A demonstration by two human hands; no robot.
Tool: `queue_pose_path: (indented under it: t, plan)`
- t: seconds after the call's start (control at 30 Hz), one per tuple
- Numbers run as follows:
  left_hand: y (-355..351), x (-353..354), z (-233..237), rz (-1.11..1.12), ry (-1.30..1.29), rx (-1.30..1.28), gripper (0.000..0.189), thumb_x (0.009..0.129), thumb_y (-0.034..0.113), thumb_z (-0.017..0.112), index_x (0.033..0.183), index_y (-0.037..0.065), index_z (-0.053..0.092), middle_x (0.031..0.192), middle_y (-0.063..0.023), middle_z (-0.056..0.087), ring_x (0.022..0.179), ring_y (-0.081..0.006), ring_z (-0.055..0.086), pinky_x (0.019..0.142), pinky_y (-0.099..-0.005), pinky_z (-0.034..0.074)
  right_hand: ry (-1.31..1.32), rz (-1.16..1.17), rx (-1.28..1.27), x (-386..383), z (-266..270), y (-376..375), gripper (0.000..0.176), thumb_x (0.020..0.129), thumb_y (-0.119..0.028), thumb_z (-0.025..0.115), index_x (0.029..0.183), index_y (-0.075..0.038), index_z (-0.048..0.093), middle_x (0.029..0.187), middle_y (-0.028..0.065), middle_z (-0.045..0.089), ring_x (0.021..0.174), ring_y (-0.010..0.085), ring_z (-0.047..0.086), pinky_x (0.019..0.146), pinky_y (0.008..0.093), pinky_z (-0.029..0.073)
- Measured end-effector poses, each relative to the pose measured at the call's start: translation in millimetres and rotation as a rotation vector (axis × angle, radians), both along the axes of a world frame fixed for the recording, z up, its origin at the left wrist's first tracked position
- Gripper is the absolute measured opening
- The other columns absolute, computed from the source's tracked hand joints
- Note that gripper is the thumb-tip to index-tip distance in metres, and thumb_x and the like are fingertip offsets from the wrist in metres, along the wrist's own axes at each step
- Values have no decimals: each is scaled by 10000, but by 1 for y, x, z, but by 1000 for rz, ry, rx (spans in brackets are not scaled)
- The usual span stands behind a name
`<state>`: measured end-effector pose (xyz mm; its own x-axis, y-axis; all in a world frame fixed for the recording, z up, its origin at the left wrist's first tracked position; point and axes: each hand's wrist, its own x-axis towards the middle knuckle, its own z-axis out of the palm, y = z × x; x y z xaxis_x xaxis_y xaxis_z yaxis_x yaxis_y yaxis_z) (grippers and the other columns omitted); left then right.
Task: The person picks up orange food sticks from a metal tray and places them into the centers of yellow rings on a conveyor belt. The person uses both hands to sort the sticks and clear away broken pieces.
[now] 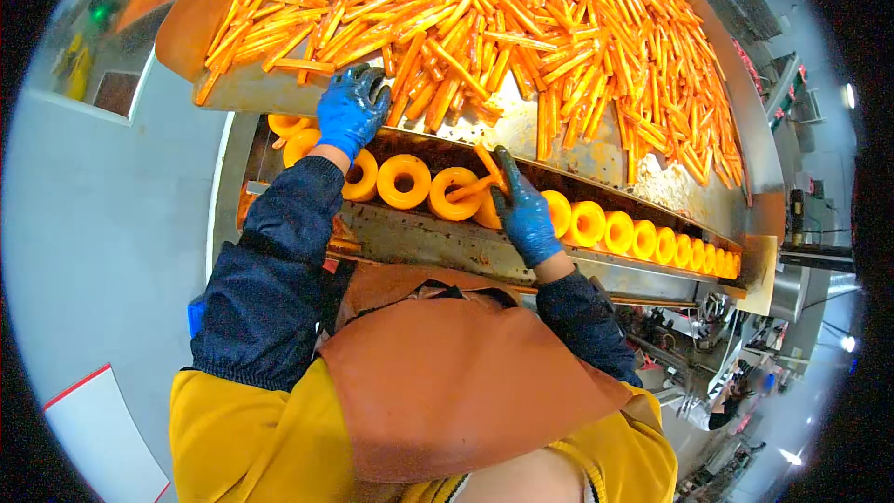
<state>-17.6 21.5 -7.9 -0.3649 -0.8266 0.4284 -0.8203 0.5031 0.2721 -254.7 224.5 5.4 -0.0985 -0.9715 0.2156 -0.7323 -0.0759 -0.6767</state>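
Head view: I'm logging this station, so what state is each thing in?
Tray: heaped with carrots.
Carrots: a loose pile.
Cups: in a row, mostly empty.
Left hand: gloved, fingers curled at the pile's edge.
Right hand: gloved, pinching a carrot stick at one cup.

We see sticks (484,9) heaped on the tray (186,28). A row of cups (404,182) runs before its front edge. The left hand (352,112) is at that edge and the right hand (523,214) is over the cups.
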Motion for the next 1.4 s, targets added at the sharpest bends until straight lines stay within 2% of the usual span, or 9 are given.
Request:
queue_pose_path:
  t: [0.17, 0.43, 0.53, 0.6, 0.67, 0.73, 0.8, 0.93, 1.4]
  plan:
    - [-3, -1, 1, -10, 14, 9, 303, 821, 300, 568, 1055, 115, 621, 1085, -147, 599, 1004, -340, 545, 890, -434, 436, 208, 190, 157, -2, 38, -5, 351, 835, -176, 595, 1184, -133, 589, 1027, 159, 618, 925, 329, 604, 771, 374, 503]
    - [-4, -1, 5, -45, 30, 31, 300, 822, 297, 566, 1049, 110, 629, 1093, -156, 596, 1017, -345, 540, 899, -432, 434, 402, 276, 189, 29, 28, -35, 358, 777, -306, 659, 1068, -101, 622, 947, 149, 632, 841, 346, 617, 726, 414, 506]
    - [-1, 0, 4, -38, 41, 3, 285, 805, 301, 576, 1024, 127, 631, 1086, -131, 607, 1003, -311, 554, 903, -421, 433, 208, -121, 83, -22, 33, -60, 286, 787, -241, 632, 1005, -57, 613, 895, 211, 631, 830, 373, 622, 727, 428, 511]
    - [0, 1, 2, -48, 0, -106, 287, 813, 279, 571, 1024, 93, 630, 1069, -145, 612, 998, -320, 556, 892, -425, 437, 521, -333, -5, -53, 46, -82, 299, 804, -260, 624, 1003, -40, 585, 869, 222, 631, 773, 391, 627, 685, 454, 513]
    - [-8, 4, -10, -125, -16, -132, 288, 823, 251, 563, 1032, 64, 628, 1048, -157, 617, 999, -329, 555, 888, -431, 435, 340, -551, 266, -77, 17, -101, 264, 787, -245, 590, 966, -52, 590, 893, 198, 619, 815, 348, 618, 704, 441, 511]
    - [-3, 0, 4, -157, -81, -155, 300, 824, 228, 570, 1057, 49, 630, 1060, -173, 606, 997, -348, 544, 893, -438, 430, 794, -393, 23, -97, -28, -122, 195, 755, -186, 542, 888, -67, 620, 889, 169, 614, 817, 306, 611, 710, 406, 511]
    - [-2, 0, -2, -80, 84, -31, 324, 810, 241, 595, 1074, 57, 634, 1087, -172, 597, 1009, -350, 537, 898, -437, 428, 458, -510, 162, -86, -6, -125, 167, 772, -130, 516, 883, -36, 598, 883, 208, 635, 779, 368, 645, 674, 460, 526]
    - [0, 0, 1, -28, 11, -35, 335, 800, 252, 606, 1079, 70, 635, 1130, -172, 583, 1018, -354, 536, 898, -441, 428, 537, -364, 578, -97, 23, -127, 214, 792, -152, 531, 939, -29, 625, 968, 205, 639, 897, 339, 640, 767, 428, 524]
    - [-3, -1, 1, -71, 5, 14, 291, 813, 225, 591, 1046, 58, 641, 1111, -179, 597, 1050, -342, 537, 936, -435, 398, 405, -208, 427, -128, 23, -107, 283, 706, -214, 634, 926, -36, 617, 896, 186, 655, 856, 349, 635, 751, 440, 508]
